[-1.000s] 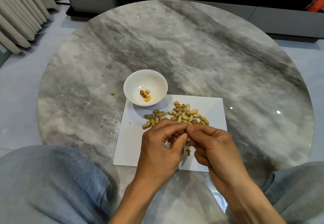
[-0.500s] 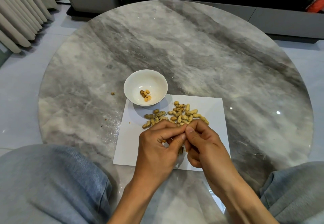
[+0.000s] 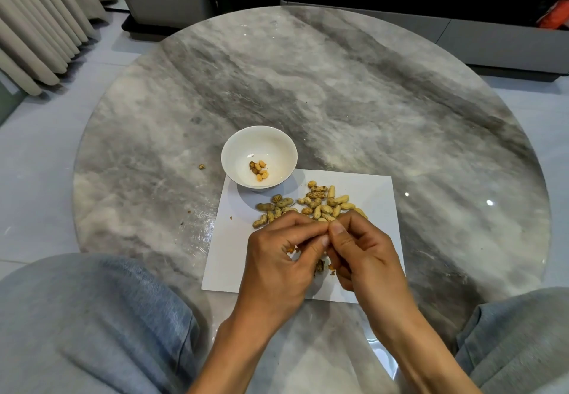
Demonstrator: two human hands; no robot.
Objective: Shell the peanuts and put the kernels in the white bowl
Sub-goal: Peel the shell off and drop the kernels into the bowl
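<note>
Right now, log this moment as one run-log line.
phase: shelling | left hand and right hand: pinching a peanut together | white bowl: few kernels | unshelled pile: on paper

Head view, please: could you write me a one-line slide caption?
Both hands, left and right, pinch a peanut over the paper, beside unshelled peanuts and a bowl of kernels.

You have one white bowl (image 3: 259, 159) on the bench (image 3: 338, 91), with about six kernels (image 3: 259, 170) in it. One white sheet of paper (image 3: 374, 196) carries roughly twenty unshelled peanuts (image 3: 320, 202) (some are hidden behind your fingers). Your two hands, the left hand (image 3: 277, 258) and the right hand (image 3: 366, 252), meet over it. One crumb (image 3: 201, 166) lies apart.
</note>
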